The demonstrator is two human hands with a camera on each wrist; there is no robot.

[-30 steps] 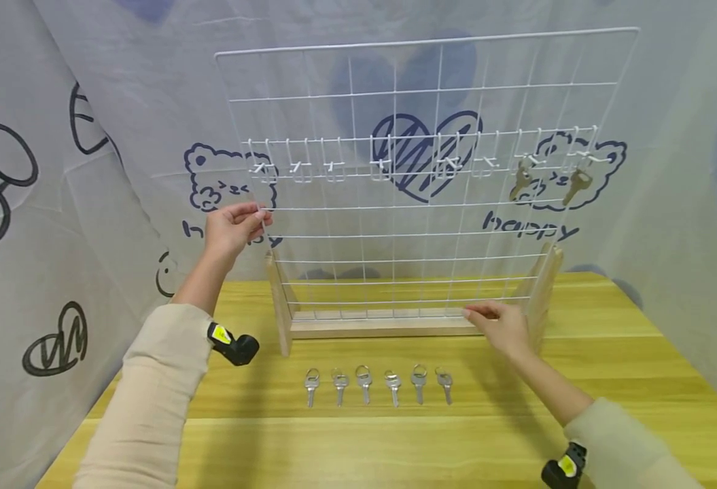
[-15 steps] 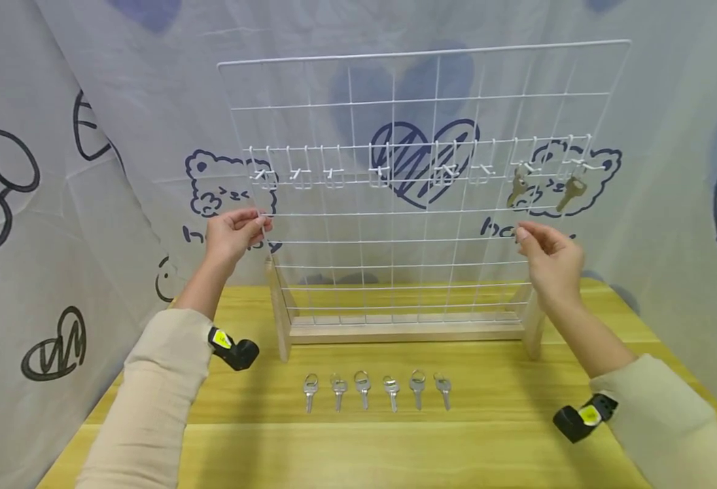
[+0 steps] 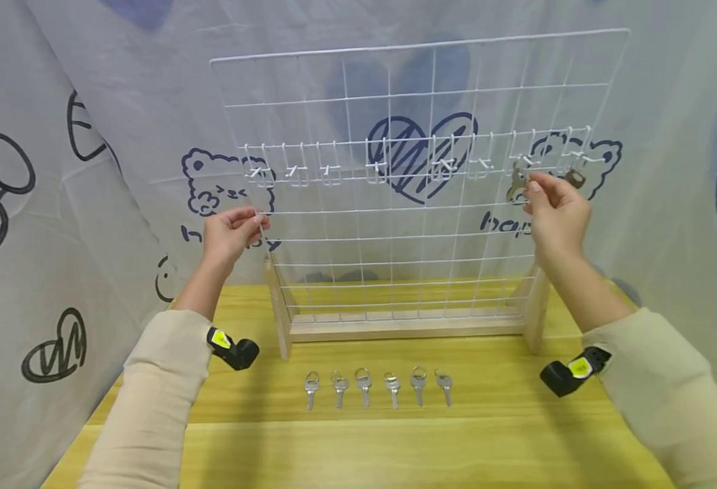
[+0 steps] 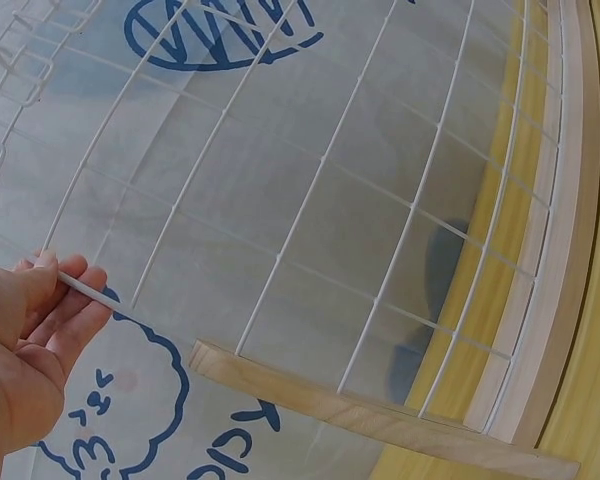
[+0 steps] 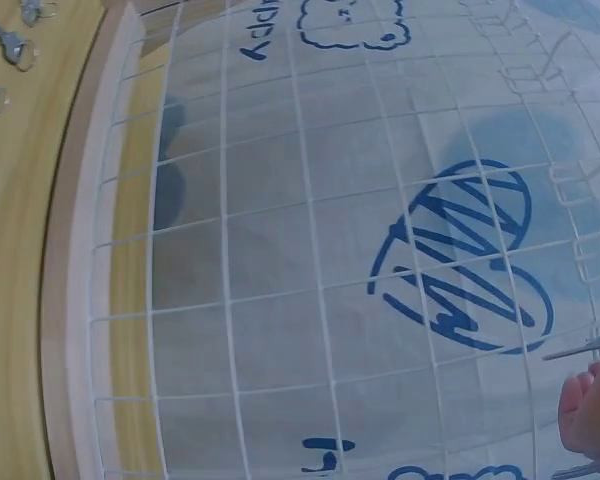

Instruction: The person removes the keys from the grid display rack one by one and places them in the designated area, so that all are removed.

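My left hand [image 3: 230,238] pinches the left side wire of a white wire grid panel [image 3: 395,239]; the left wrist view shows the wire between thumb and fingers [image 4: 80,290]. The right hand [image 3: 560,217] is raised at the panel's right side, thumb and forefinger together right beside a hanging key [image 3: 517,182]. In the right wrist view that key [image 5: 580,348] sticks out past the hand, partly hidden by it; I cannot tell whether the fingers grip it. Behind the hand hangs a second key [image 3: 575,178], mostly covered. Both hang from white hooks [image 3: 526,161].
Several silver keys with rings [image 3: 393,388] lie in a row on the yellow wooden table [image 3: 358,448]. More white hooks [image 3: 376,168] line the panel. A wooden stand [image 3: 407,329] holds it up. Behind hangs a printed cloth [image 3: 309,75].
My right hand has risen from the panel's lower right to the hanging keys. The left hand stays on the side wire. The keys on the table have not moved.
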